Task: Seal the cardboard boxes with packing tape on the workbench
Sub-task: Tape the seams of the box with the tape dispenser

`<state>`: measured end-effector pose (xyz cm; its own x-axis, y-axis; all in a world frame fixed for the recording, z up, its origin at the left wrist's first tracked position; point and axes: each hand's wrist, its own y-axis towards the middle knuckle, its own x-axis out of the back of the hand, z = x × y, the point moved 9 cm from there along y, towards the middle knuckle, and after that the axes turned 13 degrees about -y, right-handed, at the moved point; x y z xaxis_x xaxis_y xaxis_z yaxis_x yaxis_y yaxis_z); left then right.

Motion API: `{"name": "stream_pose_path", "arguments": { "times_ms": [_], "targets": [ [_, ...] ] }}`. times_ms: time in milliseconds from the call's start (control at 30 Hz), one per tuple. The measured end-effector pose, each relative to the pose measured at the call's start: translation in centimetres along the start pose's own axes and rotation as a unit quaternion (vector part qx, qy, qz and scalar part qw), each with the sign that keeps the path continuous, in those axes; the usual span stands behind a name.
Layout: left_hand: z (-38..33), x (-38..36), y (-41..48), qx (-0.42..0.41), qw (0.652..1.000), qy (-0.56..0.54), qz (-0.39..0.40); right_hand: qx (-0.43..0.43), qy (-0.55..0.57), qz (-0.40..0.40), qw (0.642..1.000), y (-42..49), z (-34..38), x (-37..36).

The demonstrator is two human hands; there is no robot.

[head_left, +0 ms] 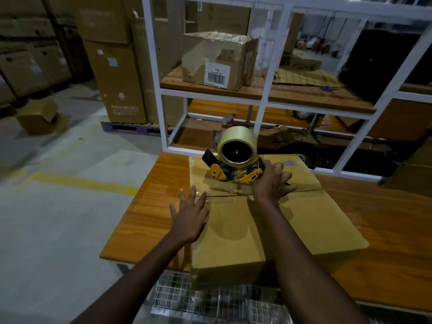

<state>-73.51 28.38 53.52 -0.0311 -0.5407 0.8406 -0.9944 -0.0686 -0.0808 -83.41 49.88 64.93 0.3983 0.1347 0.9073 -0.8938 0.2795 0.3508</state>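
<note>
A closed cardboard box [268, 228] is seen lying on the wooden counter [149, 206], close to the counter's left edge, with its near end overhanging the near edge above a wire mesh basket [210, 300]. The seam between its two top flaps is seen running across the box from left to right. A tape dispenser [236, 160] with yellow side plates, loaded with a roll of clear packing tape [237, 142], is stood on the far flap, toward the far left corner of the box, the roll's dark core turned toward the camera.

The left hand [190, 218] is laid flat with fingers spread, at the left side of the box top just on the near side of the seam; its fingertips are placed at the seam. The right hand [272, 181] is set on the far flap against the dispenser's right side, fingers extended and slightly fanned; whether the handle is gripped beneath the palm cannot be told.

Beyond the far edge of the counter a white metal shelf frame [264, 99] is seen, and on its wooden shelf a taped box [217, 59] bearing a barcode label is stood. Tall stacked cartons [114, 73] on a pallet are seen to the left, and a small open box [39, 115] is seen lying on the concrete floor [58, 206].
</note>
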Motion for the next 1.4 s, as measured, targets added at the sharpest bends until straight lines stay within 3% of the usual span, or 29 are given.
{"name": "stream_pose_path", "arguments": {
  "times_ms": [100,167,267,367,533,733,833,1067,1200,1400],
  "targets": [
    [0.9,2.1,-0.1,-0.150,0.989,0.002,0.001,-0.010,0.000,-0.004,1.000,0.2,-0.9,0.3],
    [2.8,2.9,0.5,-0.221,0.971,0.080,0.045,-0.020,-0.002,-0.006,1.000,0.2,-1.6,0.5],
    [3.8,3.2,2.6,-0.238,0.943,0.213,0.093,-0.027,0.006,0.000,1.000,0.3,-2.0,0.7],
    [1.6,2.7,3.7,-0.264,0.922,0.260,0.114,-0.035,0.003,0.001,0.999,0.3,-2.2,0.9],
    [-0.1,1.4,1.5,-0.263,0.944,0.195,0.041,-0.044,0.018,0.002,0.999,0.4,-2.6,0.9],
    [-5.0,-3.4,-4.1,-0.211,0.969,0.093,-0.092,-0.049,0.030,-0.005,0.998,0.2,-4.0,1.2],
    [-7.2,-4.7,-5.7,-0.162,0.976,0.080,-0.121,-0.050,0.031,-0.011,0.998,0.2,-5.6,1.5],
    [-12.7,-6.8,-7.2,-0.138,0.976,0.093,-0.142,-0.050,0.039,-0.015,0.998,0.9,-11.3,3.1],
    [-14.8,-9.2,-7.0,-0.103,0.985,0.043,-0.129,-0.054,0.049,-0.024,0.997,1.7,-15.5,4.5],
    [-20.4,-12.9,-6.3,-0.052,0.991,0.057,-0.113,-0.066,0.058,-0.026,0.996,2.6,-21.7,6.3]
  ]
}}
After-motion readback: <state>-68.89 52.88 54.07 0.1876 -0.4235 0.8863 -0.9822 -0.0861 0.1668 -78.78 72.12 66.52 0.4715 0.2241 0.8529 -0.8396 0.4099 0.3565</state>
